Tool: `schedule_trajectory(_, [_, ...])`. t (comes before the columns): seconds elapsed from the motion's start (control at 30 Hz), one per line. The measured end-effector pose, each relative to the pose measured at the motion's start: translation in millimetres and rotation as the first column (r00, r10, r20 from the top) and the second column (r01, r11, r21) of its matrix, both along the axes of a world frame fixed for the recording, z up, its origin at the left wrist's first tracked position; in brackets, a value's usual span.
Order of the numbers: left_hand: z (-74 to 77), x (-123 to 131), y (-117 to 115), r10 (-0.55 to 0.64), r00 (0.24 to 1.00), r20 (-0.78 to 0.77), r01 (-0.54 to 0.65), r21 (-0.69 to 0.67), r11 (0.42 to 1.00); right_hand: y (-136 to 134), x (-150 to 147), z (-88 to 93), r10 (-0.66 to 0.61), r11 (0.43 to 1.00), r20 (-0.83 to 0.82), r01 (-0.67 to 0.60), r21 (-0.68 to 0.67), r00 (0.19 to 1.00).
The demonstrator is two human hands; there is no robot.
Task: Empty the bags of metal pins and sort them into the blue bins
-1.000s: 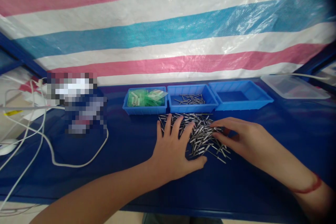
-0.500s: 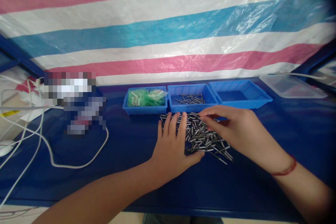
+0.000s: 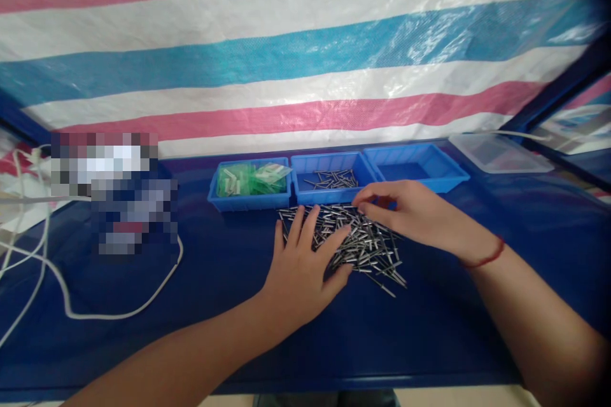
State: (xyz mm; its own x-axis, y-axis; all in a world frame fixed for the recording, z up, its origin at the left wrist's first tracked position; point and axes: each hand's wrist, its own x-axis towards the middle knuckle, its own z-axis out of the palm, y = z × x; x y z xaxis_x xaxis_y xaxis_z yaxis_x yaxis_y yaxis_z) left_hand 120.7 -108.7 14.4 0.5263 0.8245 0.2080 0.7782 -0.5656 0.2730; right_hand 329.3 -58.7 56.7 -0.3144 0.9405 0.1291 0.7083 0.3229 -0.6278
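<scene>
A loose pile of thin metal pins lies on the blue table in front of three blue bins. My left hand lies flat on the pile's left side, open, with its fingers spread over the pins. My right hand hovers over the pile's far edge, just in front of the middle bin. Its thumb and forefinger are pinched together; what is between them is too small to make out. The middle bin holds a few of the same pins.
The left bin holds green packets and the right bin looks bare inside. A clear plastic tray sits at the far right. White cables and a blurred-out object occupy the left. A striped tarp hangs behind.
My right hand has moved from the pile's right side up and away towards the middle bin, fingers pinched. My left hand stayed on the pile. The view has shifted slightly to the right.
</scene>
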Motion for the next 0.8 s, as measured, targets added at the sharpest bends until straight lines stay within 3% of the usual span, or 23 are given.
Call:
schedule_trajectory(0.17, [3.3, 0.4, -1.2, -0.015, 0.999, -0.039, 0.015, -0.006, 1.000, 2.5, 8.8, -7.3, 0.155, 0.987, 0.241, -0.159, -0.001, 0.958])
schedule_trajectory(0.4, [1.6, 0.9, -0.2, -0.020, 0.999, -0.029, 0.020, 0.012, 1.000, -1.0, -8.1, -7.1, 0.159, 0.978, 0.249, -0.188, 0.094, 0.955])
schedule_trajectory(0.8, [2.5, -0.1, 0.0, -0.032, 0.999, -0.013, 0.031, -0.014, 0.999, 0.1, -24.6, -16.8, 0.115, 0.978, 0.423, -0.176, 0.109, 0.899])
